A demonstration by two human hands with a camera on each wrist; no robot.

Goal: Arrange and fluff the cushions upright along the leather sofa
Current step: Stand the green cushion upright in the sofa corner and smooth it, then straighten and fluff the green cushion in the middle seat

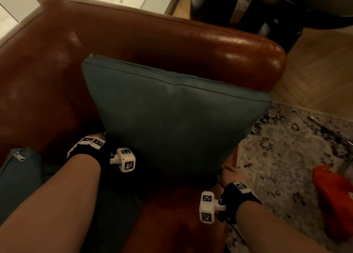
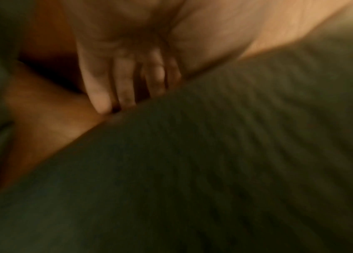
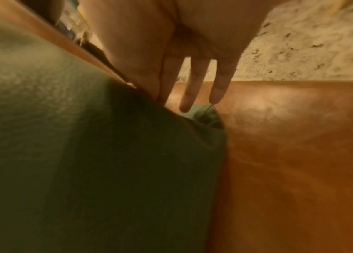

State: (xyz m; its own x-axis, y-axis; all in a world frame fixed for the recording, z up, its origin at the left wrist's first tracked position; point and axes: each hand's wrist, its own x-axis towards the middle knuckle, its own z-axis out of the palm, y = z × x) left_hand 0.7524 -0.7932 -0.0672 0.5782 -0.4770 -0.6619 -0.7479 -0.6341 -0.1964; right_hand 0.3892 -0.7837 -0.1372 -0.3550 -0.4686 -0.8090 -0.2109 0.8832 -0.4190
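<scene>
From the head view, a dark teal cushion point(image 1: 172, 122) stands upright on the seat of the brown leather sofa point(image 1: 172, 38), in the corner by the armrest. It is square and plump, with a piped seam and a zipper along the top edge — this edge runs from upper left to lower right. The left hand point(image 1: 98, 137) is at its lower left corner, the right hand point(image 1: 229, 171) at its lower right corner. A second teal cushion point(image 1: 17, 174) lies at the far left.

In the left wrist view, blurred, straight fingers point(image 2: 125, 82) press against the fabric.

In the right wrist view, straight, spread fingers point(image 3: 195, 82) touch the cushion's side — not gripping it.
</scene>
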